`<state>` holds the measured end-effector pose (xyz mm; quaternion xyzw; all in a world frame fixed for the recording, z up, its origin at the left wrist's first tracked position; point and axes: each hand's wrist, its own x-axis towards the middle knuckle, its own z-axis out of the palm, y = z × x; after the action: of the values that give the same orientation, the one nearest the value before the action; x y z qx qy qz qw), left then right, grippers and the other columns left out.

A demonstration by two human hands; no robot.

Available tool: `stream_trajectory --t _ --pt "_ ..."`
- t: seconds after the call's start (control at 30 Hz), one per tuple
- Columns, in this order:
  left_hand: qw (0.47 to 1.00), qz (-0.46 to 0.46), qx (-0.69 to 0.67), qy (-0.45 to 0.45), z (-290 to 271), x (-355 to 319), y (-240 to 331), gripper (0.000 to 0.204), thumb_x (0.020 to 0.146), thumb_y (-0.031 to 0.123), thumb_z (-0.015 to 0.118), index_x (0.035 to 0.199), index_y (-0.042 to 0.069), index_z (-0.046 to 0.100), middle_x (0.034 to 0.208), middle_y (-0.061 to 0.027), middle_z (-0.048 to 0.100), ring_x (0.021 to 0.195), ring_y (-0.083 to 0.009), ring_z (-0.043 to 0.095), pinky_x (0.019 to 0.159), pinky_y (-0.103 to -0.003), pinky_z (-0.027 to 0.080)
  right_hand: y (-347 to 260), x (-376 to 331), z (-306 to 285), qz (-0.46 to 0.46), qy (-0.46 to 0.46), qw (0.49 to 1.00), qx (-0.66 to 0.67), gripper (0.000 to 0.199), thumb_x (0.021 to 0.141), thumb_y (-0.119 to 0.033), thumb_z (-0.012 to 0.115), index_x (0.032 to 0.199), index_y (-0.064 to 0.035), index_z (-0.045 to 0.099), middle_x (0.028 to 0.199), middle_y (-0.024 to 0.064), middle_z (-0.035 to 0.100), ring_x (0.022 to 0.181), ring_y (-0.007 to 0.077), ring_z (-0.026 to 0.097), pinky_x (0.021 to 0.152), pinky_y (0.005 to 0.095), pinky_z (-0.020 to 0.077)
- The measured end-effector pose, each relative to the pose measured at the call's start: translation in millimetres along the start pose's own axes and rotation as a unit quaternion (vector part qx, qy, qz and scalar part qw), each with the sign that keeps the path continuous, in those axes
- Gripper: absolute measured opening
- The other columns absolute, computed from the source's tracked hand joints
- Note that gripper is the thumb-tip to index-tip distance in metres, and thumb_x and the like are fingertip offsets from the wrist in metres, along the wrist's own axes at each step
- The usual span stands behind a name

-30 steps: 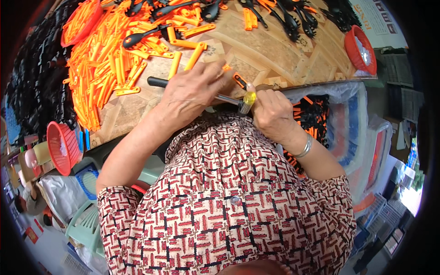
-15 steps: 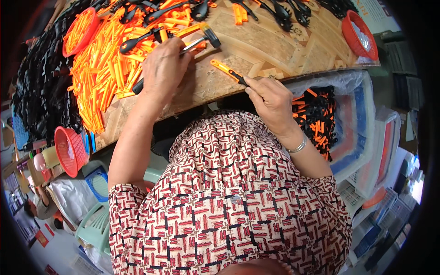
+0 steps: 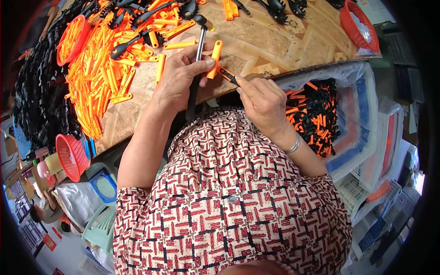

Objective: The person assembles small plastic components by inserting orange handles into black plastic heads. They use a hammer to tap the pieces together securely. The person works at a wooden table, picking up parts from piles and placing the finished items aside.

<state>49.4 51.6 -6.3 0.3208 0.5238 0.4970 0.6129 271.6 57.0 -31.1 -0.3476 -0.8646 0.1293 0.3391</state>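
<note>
While left hand [image 3: 176, 82] grips black utensil [image 3: 196, 59] plus orange sleeve [image 3: 214, 58], right hand [image 3: 263, 103] pinches orange-handled knife [image 3: 228, 75] touching sleeve.

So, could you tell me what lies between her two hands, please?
In the head view, an orange sleeve and a small orange-and-black tool bridge the gap between the left hand and right hand.

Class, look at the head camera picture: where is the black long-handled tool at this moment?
The black long-handled tool is left of centre near the top, gripped upright in the left hand above the wooden table, beside an orange sleeve pinched by the same fingers.
</note>
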Motion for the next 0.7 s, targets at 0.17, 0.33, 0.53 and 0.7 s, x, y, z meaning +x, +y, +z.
stream_trajectory --t 0.17,0.33,0.53,0.7 --pt "0.997 0.002 0.071 0.039 -15.1 -19.4 10.4 0.041 0.090 0.011 0.074 0.128 -0.001 0.063 0.084 -0.0006 0.065 0.061 -0.0059 0.054 0.052 -0.020 0.041 2.9 0.4 2.0 -0.004 0.002 1.000 0.013 0.033 0.079 -0.002 0.075 0.112 -0.0023 0.072 0.077 0.0080 0.060 0.070 0.0264 0.061 0.067 0.0387 0.0479" --pt "0.999 0.002 0.032 0.036 -18.4 -24.2 2.6 0.042 0.091 0.012 0.073 0.130 0.000 0.062 0.084 0.0006 0.063 0.061 -0.0058 0.051 0.053 -0.020 0.040 2.4 0.0 2.4 -0.012 0.000 1.000 -0.006 0.033 0.077 -0.004 0.074 0.110 -0.0032 0.072 0.076 0.0062 0.058 0.071 0.0242 0.061 0.067 0.0378 0.0477" --pt "0.999 0.008 0.032 -0.007 9.5 -15.9 0.0 0.042 0.094 0.010 0.069 0.134 0.000 0.060 0.091 -0.0008 0.063 0.064 -0.0079 0.055 0.058 -0.023 0.046 -1.3 -0.3 1.2 -0.012 -0.007 1.000 -0.018 0.032 0.079 -0.003 0.074 0.111 -0.0017 0.072 0.078 0.0082 0.061 0.072 0.0260 0.062 0.067 0.0387 0.0479" --pt "0.993 0.041 0.109 -0.011 8.0 -2.7 -4.6 0.047 0.094 0.007 0.067 0.140 0.003 0.054 0.095 -0.0008 0.063 0.071 -0.0058 0.057 0.059 -0.020 0.047 -4.6 -1.1 2.8 -0.016 -0.011 0.999 -0.030 0.032 0.078 -0.002 0.075 0.111 -0.0016 0.072 0.078 0.0091 0.060 0.071 0.0269 0.061 0.066 0.0391 0.0478"
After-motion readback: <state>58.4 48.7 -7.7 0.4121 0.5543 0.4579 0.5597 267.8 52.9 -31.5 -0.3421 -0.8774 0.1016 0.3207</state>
